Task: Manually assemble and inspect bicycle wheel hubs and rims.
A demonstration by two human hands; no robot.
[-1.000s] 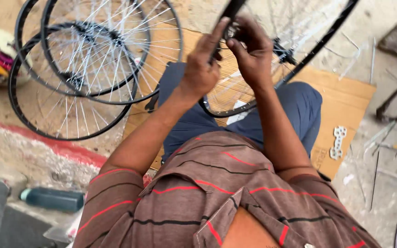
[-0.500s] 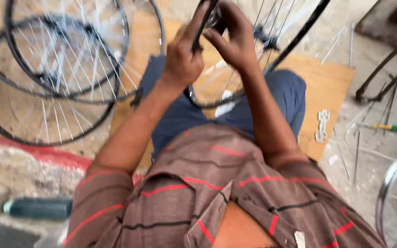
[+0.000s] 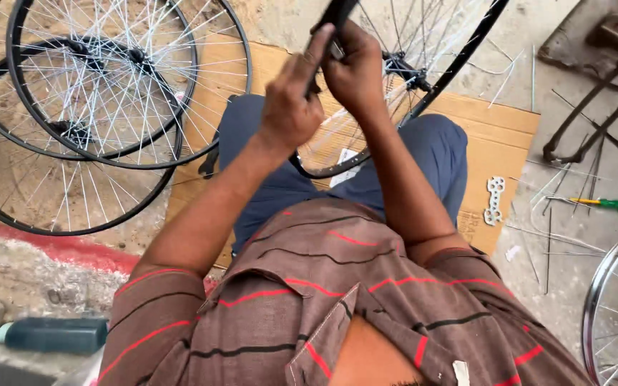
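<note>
A black bicycle wheel rim point(image 3: 466, 50) with silver spokes stands upright between my knees, its hub point(image 3: 403, 68) behind my hands. My left hand point(image 3: 291, 107) grips the near side of the rim at the top, fingers wrapped over it. My right hand point(image 3: 355, 71) is closed against the same stretch of rim, pinching something small that I cannot make out. I sit on a sheet of cardboard point(image 3: 498, 132), wearing blue trousers and a brown striped shirt.
Three spoked wheels point(image 3: 87, 129) lie stacked at the left. A flat silver multi-hole wrench point(image 3: 494, 200) rests on the cardboard edge. A green-handled screwdriver point(image 3: 602, 204) and loose spokes lie at the right, with another rim point(image 3: 609, 307) at the lower right. A dark bottle point(image 3: 55, 334) lies at the lower left.
My view has shifted slightly. Both hands stay on the top of the rim, with the fingers working in small movements.
</note>
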